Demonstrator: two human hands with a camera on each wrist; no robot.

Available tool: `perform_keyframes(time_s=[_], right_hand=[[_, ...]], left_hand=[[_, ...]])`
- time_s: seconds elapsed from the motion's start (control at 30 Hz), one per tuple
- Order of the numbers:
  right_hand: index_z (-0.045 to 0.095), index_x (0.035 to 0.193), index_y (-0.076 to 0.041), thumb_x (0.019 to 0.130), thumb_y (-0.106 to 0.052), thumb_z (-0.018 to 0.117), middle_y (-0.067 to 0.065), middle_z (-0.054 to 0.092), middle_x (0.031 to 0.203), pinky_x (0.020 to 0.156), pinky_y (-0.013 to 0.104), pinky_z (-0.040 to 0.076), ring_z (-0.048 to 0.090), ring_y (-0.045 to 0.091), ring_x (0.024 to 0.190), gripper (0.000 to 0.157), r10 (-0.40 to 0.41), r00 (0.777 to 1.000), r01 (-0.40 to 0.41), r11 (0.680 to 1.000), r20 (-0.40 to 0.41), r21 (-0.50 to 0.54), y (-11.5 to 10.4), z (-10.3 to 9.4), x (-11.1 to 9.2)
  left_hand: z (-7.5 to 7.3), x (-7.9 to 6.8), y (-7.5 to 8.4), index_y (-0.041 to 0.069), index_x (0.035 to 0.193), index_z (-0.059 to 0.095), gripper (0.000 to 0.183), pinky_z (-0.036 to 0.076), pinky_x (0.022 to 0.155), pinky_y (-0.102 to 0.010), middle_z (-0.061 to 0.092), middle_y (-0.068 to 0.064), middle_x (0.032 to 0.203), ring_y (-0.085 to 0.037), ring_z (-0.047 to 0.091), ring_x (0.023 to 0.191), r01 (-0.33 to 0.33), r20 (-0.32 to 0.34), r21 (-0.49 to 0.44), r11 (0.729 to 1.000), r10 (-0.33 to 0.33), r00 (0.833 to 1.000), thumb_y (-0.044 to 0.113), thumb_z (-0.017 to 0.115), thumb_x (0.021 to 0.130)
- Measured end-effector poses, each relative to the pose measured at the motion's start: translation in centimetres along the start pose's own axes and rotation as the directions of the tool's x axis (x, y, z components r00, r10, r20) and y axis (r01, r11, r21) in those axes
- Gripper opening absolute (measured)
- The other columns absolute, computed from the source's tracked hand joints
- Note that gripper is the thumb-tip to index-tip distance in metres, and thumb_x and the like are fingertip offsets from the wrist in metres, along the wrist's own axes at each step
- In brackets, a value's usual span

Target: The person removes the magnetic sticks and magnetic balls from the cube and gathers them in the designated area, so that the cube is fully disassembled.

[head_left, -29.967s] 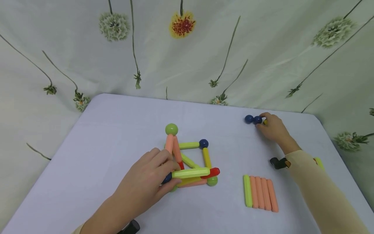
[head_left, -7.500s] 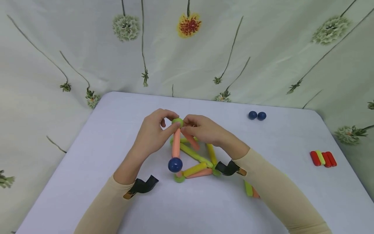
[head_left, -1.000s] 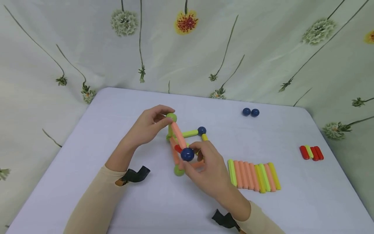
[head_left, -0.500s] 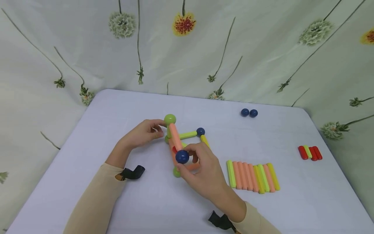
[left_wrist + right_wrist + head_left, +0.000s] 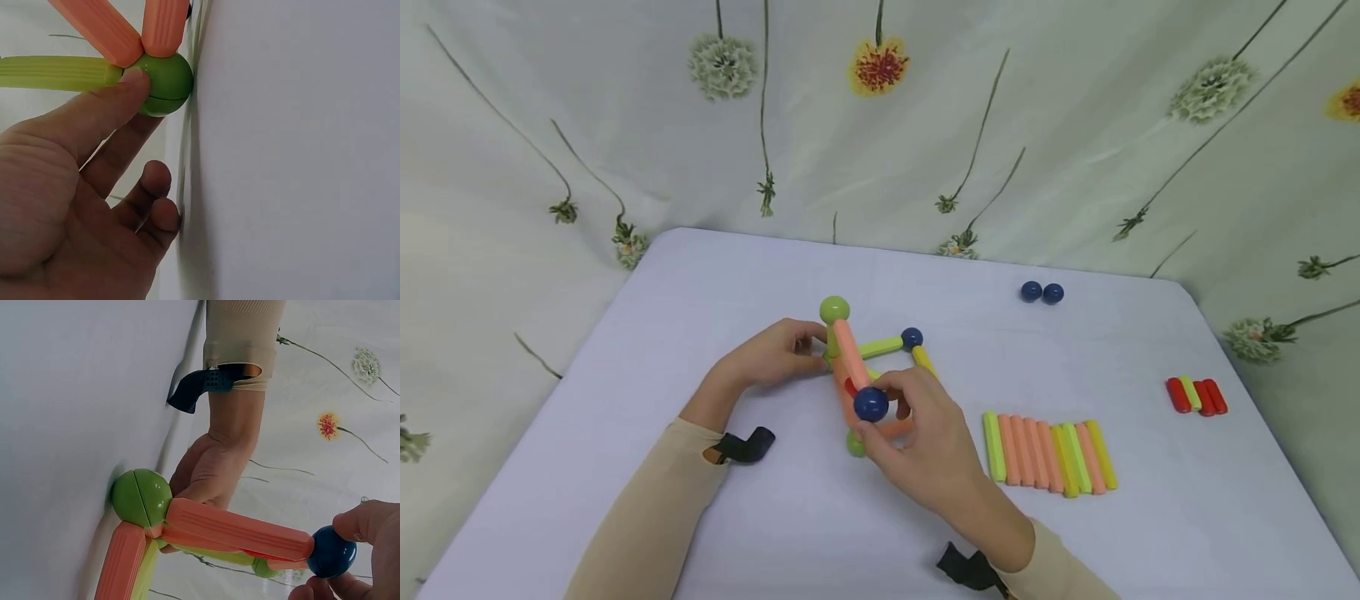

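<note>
A magnetic stick-and-ball structure stands mid-table. Its upper green ball joins an orange rod that slopes to a dark blue ball. My right hand pinches this blue ball between thumb and fingers. Another orange rod runs from the blue ball to a low green ball near the table. My left hand pinches the lower back-left green ball, where two orange rods and a yellow-green rod meet. My right hand hides part of the base in the head view.
Right of the structure, orange, yellow and lime rods lie in a row. Two loose blue balls sit near the back edge. Short red and lime rods lie far right. A floral cloth hangs behind the table.
My left hand has let go of the upper green ball and moved down to the lower back-left one. My right hand keeps its pinch on the blue ball, shifted slightly left and down.
</note>
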State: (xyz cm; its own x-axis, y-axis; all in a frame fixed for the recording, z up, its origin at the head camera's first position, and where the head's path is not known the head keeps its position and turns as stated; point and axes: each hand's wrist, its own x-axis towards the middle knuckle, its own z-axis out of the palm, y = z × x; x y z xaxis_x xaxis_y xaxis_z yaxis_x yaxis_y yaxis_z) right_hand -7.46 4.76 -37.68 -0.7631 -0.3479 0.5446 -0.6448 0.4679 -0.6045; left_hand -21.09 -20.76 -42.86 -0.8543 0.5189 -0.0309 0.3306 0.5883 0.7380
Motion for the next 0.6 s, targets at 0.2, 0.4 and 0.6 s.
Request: perform_keyframes(time_s=[0.2, 0.4, 0.6], right_hand=[[0.056, 0.115, -0.013, 0.083, -0.020, 0.075, -0.004, 0.055, 0.102, 0.066, 0.031, 0.048, 0.051, 0.018, 0.083, 0.038, -0.024, 0.999, 0.024, 0.999, 0.026, 0.036, 0.0, -0.5, -0.2], [0.057, 0.114, -0.012, 0.086, -0.023, 0.073, -0.005, 0.053, 0.096, 0.066, 0.025, 0.044, 0.051, 0.017, 0.079, 0.034, -0.092, 0.994, 0.086, 0.991, 0.061, 0.100, 0.6, -1.3, 0.0], [0.059, 0.114, -0.015, 0.083, -0.007, 0.067, -0.006, 0.055, 0.100, 0.065, 0.030, 0.043, 0.050, 0.012, 0.083, 0.033, -0.093, 0.990, 0.075, 0.983, 0.105, 0.165, 2.3, -3.3, 0.0]], left_hand=[[-0.2, -2.9, 0.2, 0.018, 0.108, 0.067, 0.028, 0.042, 0.073, -0.037, 0.062, 0.002, 0.090, -0.021, 0.050, 0.082, 0.035, -0.044, 0.051, 0.998, -0.033, 0.998, 0.023, 0.076, 0.083], [0.8, -6.9, 1.0, 0.014, 0.107, 0.062, 0.031, 0.046, 0.077, -0.040, 0.063, 0.002, 0.099, -0.019, 0.055, 0.087, 0.087, -0.098, 0.097, 0.992, -0.077, 0.992, 0.021, 0.078, 0.081], [3.4, -10.1, 3.8, 0.013, 0.109, 0.060, 0.038, 0.048, 0.072, -0.036, 0.061, 0.005, 0.091, -0.015, 0.056, 0.081, 0.104, -0.145, 0.119, 0.987, -0.086, 0.986, 0.020, 0.082, 0.079]])
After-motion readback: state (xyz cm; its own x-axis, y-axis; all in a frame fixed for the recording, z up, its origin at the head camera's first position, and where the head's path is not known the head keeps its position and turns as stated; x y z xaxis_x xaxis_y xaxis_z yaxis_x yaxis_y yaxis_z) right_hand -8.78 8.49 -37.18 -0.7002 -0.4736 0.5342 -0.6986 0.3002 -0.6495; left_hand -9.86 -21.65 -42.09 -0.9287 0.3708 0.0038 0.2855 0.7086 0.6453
